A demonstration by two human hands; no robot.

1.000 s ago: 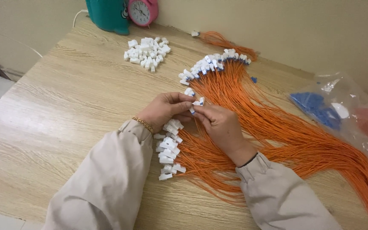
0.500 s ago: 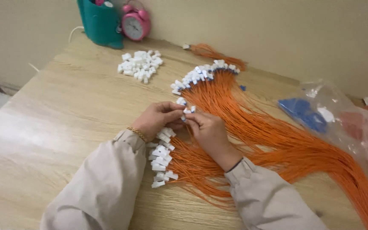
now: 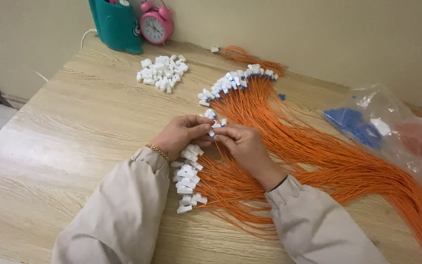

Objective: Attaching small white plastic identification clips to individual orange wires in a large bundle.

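Note:
My left hand (image 3: 179,134) and my right hand (image 3: 245,146) meet at the middle of the wooden table (image 3: 74,127), fingertips pinched together on a small white connector (image 3: 212,132) at the end of an orange wire. Under both hands lies a fan of orange wires (image 3: 328,161). A row of finished white connectors (image 3: 187,176) lies below my left hand. Another row of white and blue connectors (image 3: 235,80) caps the wires further back.
A loose pile of white connectors (image 3: 162,72) sits at the back left. A teal holder (image 3: 116,24) and a pink alarm clock (image 3: 156,24) stand by the wall. A clear plastic bag (image 3: 391,127) with blue and red parts lies at the right.
The view has shifted slightly; both hands stay together at the same spot, fingers working the connector. The piles and wires have not moved.

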